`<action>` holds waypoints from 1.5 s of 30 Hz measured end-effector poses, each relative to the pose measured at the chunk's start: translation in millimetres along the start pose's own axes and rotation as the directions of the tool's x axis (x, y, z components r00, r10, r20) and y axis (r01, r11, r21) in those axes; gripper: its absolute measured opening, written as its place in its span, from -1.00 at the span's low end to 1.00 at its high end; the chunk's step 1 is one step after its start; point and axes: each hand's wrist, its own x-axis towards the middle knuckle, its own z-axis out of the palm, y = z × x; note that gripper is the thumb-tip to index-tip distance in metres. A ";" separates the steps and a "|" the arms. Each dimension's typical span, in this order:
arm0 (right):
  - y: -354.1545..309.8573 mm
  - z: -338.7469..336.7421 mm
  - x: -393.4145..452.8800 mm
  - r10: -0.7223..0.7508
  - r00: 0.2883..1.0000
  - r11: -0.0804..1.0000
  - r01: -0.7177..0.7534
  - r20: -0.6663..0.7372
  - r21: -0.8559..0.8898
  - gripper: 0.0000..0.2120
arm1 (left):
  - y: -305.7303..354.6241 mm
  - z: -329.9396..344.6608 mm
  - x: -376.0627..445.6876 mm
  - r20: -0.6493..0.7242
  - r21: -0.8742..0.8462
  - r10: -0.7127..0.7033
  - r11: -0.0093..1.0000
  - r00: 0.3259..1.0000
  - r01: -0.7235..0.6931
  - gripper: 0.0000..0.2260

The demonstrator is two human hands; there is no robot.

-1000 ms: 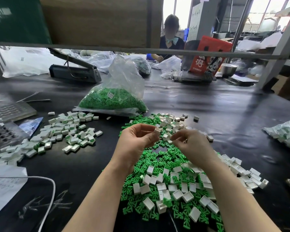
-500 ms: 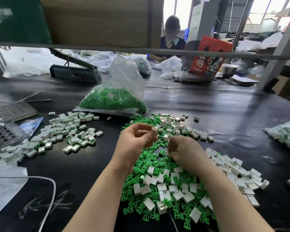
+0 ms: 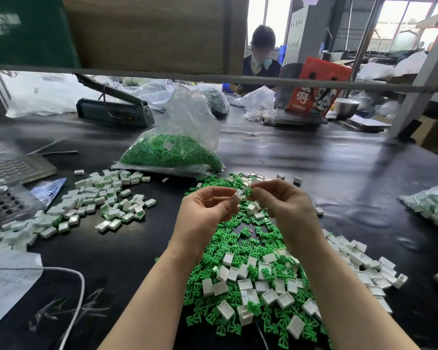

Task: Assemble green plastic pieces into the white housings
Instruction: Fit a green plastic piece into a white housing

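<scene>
Head view, looking down on a glossy black bench [image 3: 314, 173]. Raised above the near-middle of the bench: left hand [image 3: 205, 213], fingers curled, pinching a small boxy white housing [image 3: 237, 197] between thumb and fingertips. Right hand [image 3: 286, 205], also curled, pinching a forked green plastic piece [image 3: 249, 192] at its fingertips, just beside the housing; contact between the 2 parts cannot be told. Spread beneath both forearms toward the near edge: a loose heap of green pieces [image 3: 238, 251] mixed with open, hollow, rectangular white housings [image 3: 263, 286]. Toward the left edge, well apart: a scatter of finished white housings with green showing [image 3: 106, 198]. Behind the hands, mid-bench: a crinkled clear plastic bag of green pieces [image 3: 172, 152]. At the right edge, another clear bag [image 3: 435, 203]. Far side: a grey heat sealer [image 3: 114, 111], a red printed carton [image 3: 316, 89], a steel bowl [image 3: 345, 107], and a seated person [image 3: 262, 61] partly hidden by a grey shelf rail [image 3: 213, 79]. Near-left corner: a white cable [image 3: 74, 294] over paper [image 3: 8, 281].
</scene>
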 end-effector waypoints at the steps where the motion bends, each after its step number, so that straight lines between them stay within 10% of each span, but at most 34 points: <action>1: 0.3 -0.3 0.0 0.000 1.000 1.000 0.000 0.001 0.004 -0.91 | 0.1 0.4 -0.2 -0.002 0.008 0.008 1.000 1.000 -0.008 -0.89; 18: 3.0 5.7 0.9 -0.025 0.993 0.951 0.060 0.116 -0.304 -0.68 | -1.7 2.8 0.7 -0.027 0.061 0.056 0.997 0.998 -0.054 -0.86; 27: 3.3 1.9 2.1 -0.032 0.999 0.999 0.031 -0.011 -0.038 -0.93 | -3.1 2.1 0.9 -0.044 0.122 0.050 0.992 0.998 -0.044 -0.83; 45: 5.6 10.3 0.8 -0.066 0.998 0.995 0.065 -0.016 -0.079 -0.97 | -1.5 4.8 -0.9 -0.047 0.164 0.096 0.983 0.994 -0.087 -0.89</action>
